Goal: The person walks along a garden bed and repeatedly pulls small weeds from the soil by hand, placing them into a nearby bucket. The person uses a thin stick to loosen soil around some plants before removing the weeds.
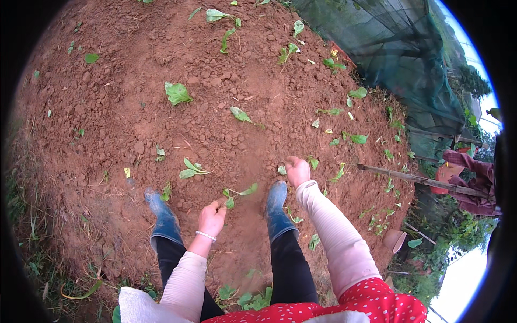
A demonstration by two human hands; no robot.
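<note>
My left hand (211, 219), with a white beaded bracelet at the wrist, pinches a small leafy green seedling (230, 202) low over the soil between my boots. Farther forward and to the right, my right hand (298, 171) reaches down to the red-brown soil (253, 156) with its fingers curled together. A small pale leaf (281, 170) shows right beside those fingers. Whatever they hold, if anything, is hidden. Another limp seedling (193, 169) lies on the ground ahead of my left hand.
Blue rubber boots (166, 218) stand on the soil below my arms. Several leafy seedlings (177, 93) are scattered ahead and to the right. Dark green netting (393, 59) edges the far right. A wooden pole (425, 180) carries hanging cloth (476, 177). Grass (37, 253) borders the left.
</note>
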